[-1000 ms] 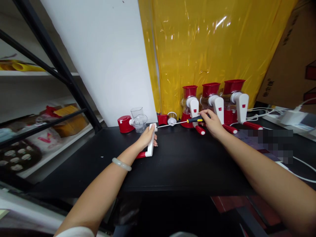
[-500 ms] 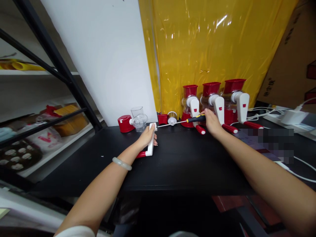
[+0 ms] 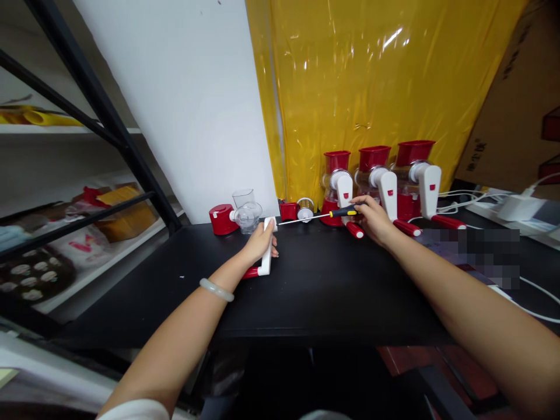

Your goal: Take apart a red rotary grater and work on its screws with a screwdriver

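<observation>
Currently, the left hand (image 3: 260,242) is clamping a white crank (image 3: 266,262) over the table (image 3: 306,303), left of its middle and short of the back edge. The thumb is lying along the crank's upper end and the fingers are wrapping behind, presumably so that the piece is not twisting under load. The crank's red grip (image 3: 251,272) is pointing leftward, partly hidden by the forearm; whether it is resting on the table cannot be told. The right hand (image 3: 370,217) is pinching the rear of the handle of a screwdriver (image 3: 332,214), which is lying nearly level. Its shaft is running to the crank's upper end, apparently so that pressure is going straight in; the tip is too small to verify as seated. The hands are standing well apart, the tool bridging them.

Along the back edge, toward the left corner, a red base (image 3: 221,219) is sitting close beside a clear housing (image 3: 248,217). Nearer the middle, a red block (image 3: 288,211) is standing beside a grating drum (image 3: 305,205). Farther right, three assembled machines (image 3: 341,185) are standing upright in a row, seemingly set back so that they are not crowding the work.
</observation>
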A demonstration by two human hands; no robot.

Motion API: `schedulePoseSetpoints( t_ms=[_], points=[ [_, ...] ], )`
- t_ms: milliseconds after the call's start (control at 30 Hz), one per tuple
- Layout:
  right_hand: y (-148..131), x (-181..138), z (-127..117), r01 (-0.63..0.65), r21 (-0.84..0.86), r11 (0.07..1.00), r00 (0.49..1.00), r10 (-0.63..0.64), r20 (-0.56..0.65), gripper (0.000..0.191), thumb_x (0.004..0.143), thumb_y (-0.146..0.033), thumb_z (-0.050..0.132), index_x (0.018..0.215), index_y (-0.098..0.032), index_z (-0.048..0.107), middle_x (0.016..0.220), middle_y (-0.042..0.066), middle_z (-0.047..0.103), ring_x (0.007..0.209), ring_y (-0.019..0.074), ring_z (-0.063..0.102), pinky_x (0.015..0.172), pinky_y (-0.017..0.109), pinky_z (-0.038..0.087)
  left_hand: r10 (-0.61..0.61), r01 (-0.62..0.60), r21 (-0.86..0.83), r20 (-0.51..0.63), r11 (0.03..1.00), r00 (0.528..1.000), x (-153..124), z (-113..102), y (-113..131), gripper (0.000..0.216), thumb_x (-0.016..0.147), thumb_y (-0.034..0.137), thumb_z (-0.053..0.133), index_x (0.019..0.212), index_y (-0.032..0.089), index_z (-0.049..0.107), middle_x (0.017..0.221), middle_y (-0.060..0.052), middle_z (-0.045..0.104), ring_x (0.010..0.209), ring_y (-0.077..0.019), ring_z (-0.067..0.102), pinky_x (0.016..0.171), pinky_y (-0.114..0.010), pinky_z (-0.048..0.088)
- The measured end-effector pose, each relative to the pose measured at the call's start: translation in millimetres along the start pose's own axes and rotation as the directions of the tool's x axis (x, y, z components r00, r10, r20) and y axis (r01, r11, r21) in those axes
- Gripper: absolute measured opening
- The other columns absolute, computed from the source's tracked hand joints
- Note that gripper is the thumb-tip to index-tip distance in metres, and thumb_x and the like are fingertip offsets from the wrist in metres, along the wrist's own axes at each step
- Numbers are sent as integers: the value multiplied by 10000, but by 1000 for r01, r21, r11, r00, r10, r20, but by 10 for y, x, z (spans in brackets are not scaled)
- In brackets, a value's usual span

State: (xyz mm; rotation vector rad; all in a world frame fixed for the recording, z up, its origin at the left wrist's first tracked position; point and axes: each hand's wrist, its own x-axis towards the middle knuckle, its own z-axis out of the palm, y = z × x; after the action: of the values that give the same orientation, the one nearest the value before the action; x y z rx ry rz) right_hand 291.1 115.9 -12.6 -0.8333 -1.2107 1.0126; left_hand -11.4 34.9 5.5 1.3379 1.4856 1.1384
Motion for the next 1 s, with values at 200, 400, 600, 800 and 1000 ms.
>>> schedulePoseSetpoints(
  t_ms=[200, 400, 600, 800, 1000],
  points=[
    [-10, 1, -39, 99, -183, 978, 995, -103, -13, 421, 851, -641, 495, 794, -233, 585, 782, 14, 611, 667, 152, 573, 568, 283, 487, 12, -12, 10, -17, 1000, 1000, -34, 8, 27, 278, 1015, 500, 373, 981, 225, 362, 582, 68, 530, 368, -124, 550, 402, -261, 530],
    [8, -8, -52, 94, -249, 964, 995, -97, 0, 457, 776, -679, 608, 829, -225, 588, 632, -32, 544, 504, 97, 476, 483, 245, 385, 1, -1, 5, -16, 1000, 1000, -24, 0, 27, 271, 1017, 495, 373, 990, 225, 367, 579, 70, 529, 366, -123, 549, 401, -255, 524],
    [31, 18, 28, 29, 18, 999, 999, -28, -37, 320, 708, -462, 701, 904, -247, 567, 801, -19, 587, 657, 122, 566, 548, 253, 477, -4, 4, -12, 9, 1000, 1000, -2, -5, 8, 284, 1015, 512, 360, 1003, 228, 367, 576, 70, 530, 362, -130, 547, 400, -267, 525],
    [-86, -29, 21, 60, -13, 998, 998, -60, -21, 325, 788, -569, 595, 815, -246, 561, 767, 7, 596, 651, 157, 575, 561, 301, 498, 15, -15, -32, 21, 999, 1000, -11, -11, 13, 314, 1002, 542, 378, 997, 229, 369, 584, 67, 533, 366, -129, 550, 407, -268, 529],
    [-62, -40, -56, 127, -330, 935, 991, -136, -5, 474, 797, -702, 565, 794, -229, 564, 523, -40, 497, 460, 118, 456, 481, 268, 379, 10, -10, -24, 14, 1000, 1000, -8, -25, 13, 331, 995, 560, 379, 1005, 229, 373, 580, 67, 534, 358, -130, 550, 396, -260, 519]
  ],
)
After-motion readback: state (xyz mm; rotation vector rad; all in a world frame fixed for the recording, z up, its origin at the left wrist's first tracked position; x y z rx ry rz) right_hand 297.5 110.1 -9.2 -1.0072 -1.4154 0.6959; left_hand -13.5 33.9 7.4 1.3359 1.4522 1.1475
